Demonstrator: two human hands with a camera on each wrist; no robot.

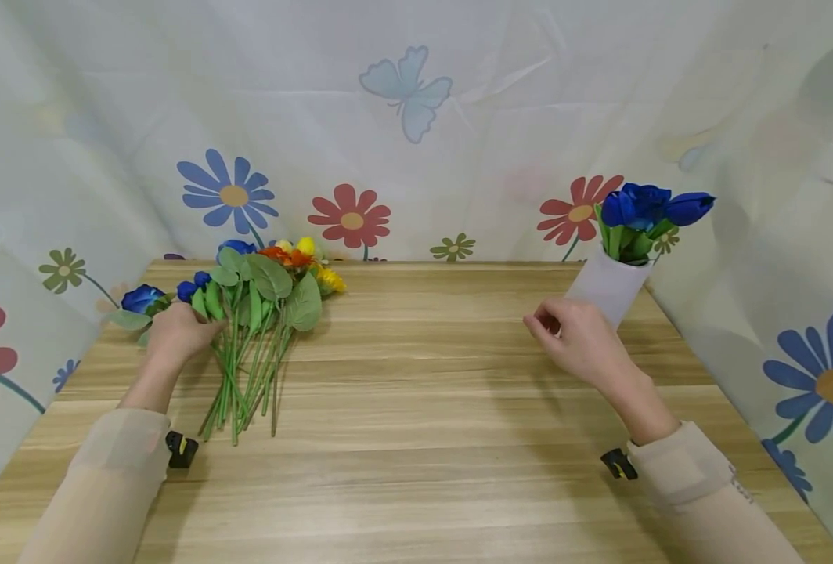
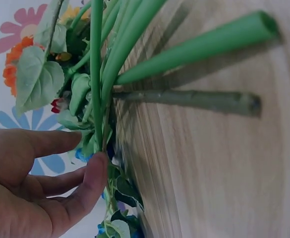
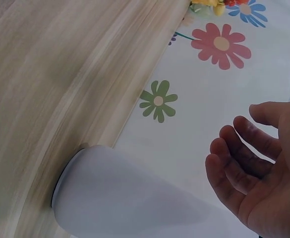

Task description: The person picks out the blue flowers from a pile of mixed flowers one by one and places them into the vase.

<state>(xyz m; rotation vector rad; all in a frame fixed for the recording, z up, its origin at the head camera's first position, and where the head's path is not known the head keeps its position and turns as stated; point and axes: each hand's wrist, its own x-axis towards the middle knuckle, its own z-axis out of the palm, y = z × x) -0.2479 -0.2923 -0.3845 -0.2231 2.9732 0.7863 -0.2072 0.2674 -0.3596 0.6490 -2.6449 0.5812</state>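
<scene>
My left hand is at the left side of a bunch of artificial flowers with green stems, lying on the table. In the left wrist view, its thumb and forefinger are apart, the thumb tip right at a thin stem. Blue flowers lie just beyond this hand. On the right, a white vase stands with blue artificial flowers in it. My right hand hovers in front of the vase, fingers loosely curled and holding nothing; it hides part of the vase.
Orange flowers, yellow flowers and broad leaves top the bunch at the left. A wooden table spans the space between bunch and vase. Behind it hangs a curtain printed with flowers and a butterfly.
</scene>
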